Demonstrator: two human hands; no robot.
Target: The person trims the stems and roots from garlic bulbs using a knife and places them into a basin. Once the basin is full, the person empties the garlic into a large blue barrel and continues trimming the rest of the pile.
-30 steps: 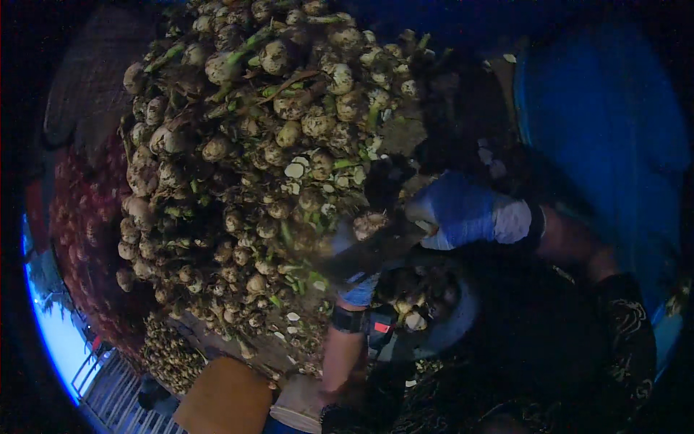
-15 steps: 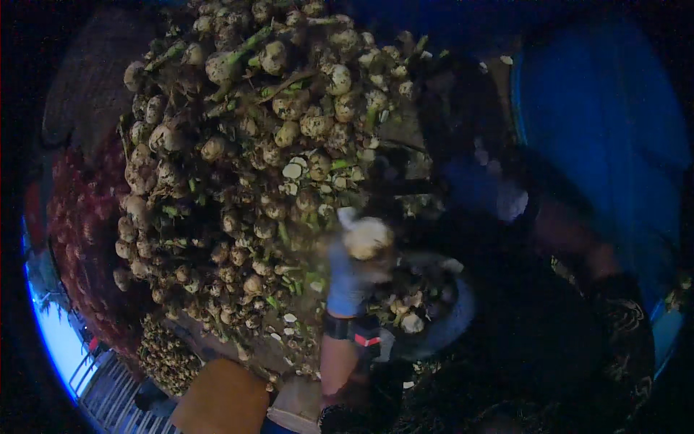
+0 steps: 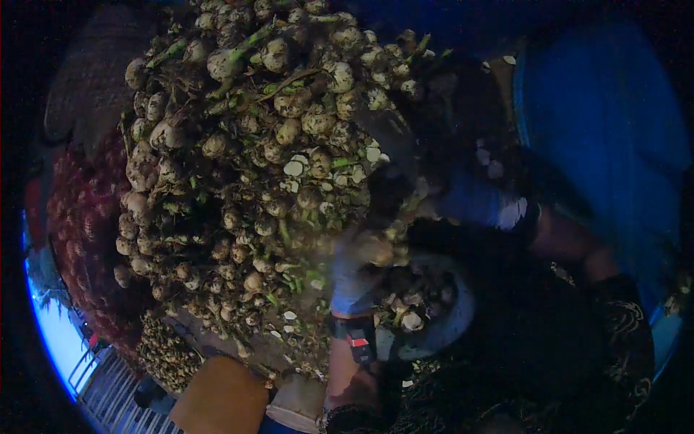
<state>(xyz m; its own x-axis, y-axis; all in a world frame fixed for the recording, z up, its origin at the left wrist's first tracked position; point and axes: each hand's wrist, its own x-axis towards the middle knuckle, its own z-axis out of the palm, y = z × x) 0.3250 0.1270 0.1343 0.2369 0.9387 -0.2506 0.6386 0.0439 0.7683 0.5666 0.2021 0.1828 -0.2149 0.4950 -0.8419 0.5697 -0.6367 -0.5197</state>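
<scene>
My left hand (image 3: 350, 278), in a pale blue glove with a dark wristband below it, is blurred by motion. Its fingers close round a pale bulb (image 3: 377, 250) that looks like an onion. Close by on the right is my right hand (image 3: 473, 199), also gloved, in deep shadow. Its fingers seem curled, but what they hold is too dark to make out. A dim grey, broad shape (image 3: 394, 134) lies beyond them; I cannot tell whether it belongs to a tool. Below the hands, a bluish basin (image 3: 463, 318) contains several bulbs (image 3: 412, 321).
A large heap of soil-stained bulbs (image 3: 289, 130) with green stalks fills the left and far side. White cut slices (image 3: 293, 168) lie among them. Red mesh sacks (image 3: 87, 210) stand far left, a brown block-like object (image 3: 220, 398) near left, a blue sheet-like surface (image 3: 600, 108) right.
The bulb in my left hand has turned darker and shifted slightly down and right. My right hand has moved left, closer to it. The grey shape beyond has come into view.
</scene>
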